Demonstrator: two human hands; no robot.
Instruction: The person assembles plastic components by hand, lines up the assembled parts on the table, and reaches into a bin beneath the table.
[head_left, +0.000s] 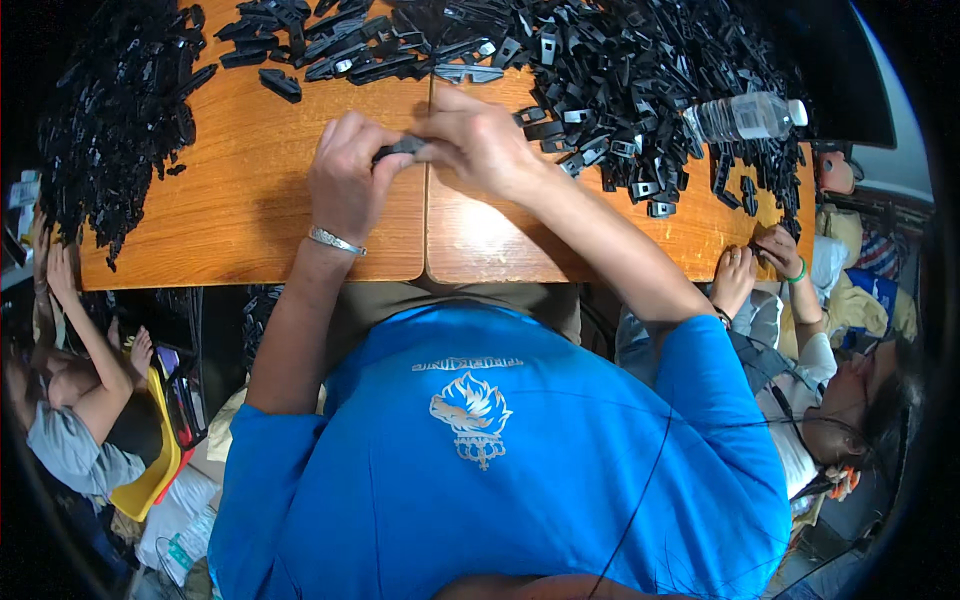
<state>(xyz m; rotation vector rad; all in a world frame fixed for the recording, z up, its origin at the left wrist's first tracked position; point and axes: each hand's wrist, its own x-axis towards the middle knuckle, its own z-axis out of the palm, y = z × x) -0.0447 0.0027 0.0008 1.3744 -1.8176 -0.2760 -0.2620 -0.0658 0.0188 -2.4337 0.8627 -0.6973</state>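
Both of my hands meet over the wooden table, fingers closed around one small black plastic part (398, 149). My left hand (350, 165), with a silver bracelet at the wrist, grips the part's left end between thumb and fingers. From the other side my right hand (480, 142) pinches the right end, and its fingers cover much of the piece. Just beyond the hands lies a loose layer of long, narrow black plastic parts (375, 65). Close to my right hand spreads a heap of black clip-like pieces with rectangular openings (620, 110).
A dense pile of small black parts (110, 130) covers the table's left end. On the right heap a clear plastic bottle (745, 118) lies on its side. A seam divides the wooden tabletop (250, 220). One co-worker's hands (755, 265) handle something at the right edge; another person sits at left.
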